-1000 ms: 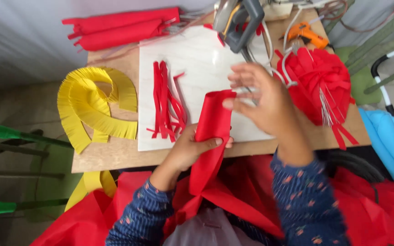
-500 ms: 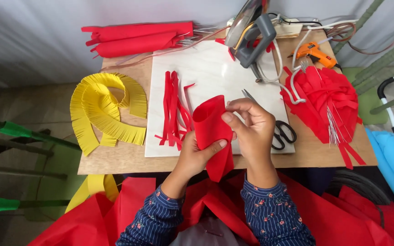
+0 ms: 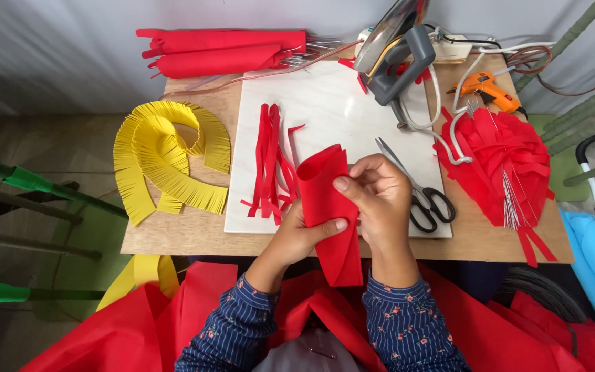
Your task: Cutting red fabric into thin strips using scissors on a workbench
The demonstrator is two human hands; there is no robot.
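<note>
A small wooden table seen from above carries a white rectangular board at its middle. At the table's left lies a curled strip of yellow fringed paper. At the right edge sits a large red fringed pompom, and along the far edge lie two red rolled bundles. A grey clothes iron stands at the board's far right corner, with an orange glue gun beside it. A pile of cut red strips rests on the board. Black-handled scissors lie on the board just right of the hands. Over the table's near edge, the left hand and right hand both pinch a folded red fabric piece, thumbs pressed on its front, holding it upright between them.
</note>
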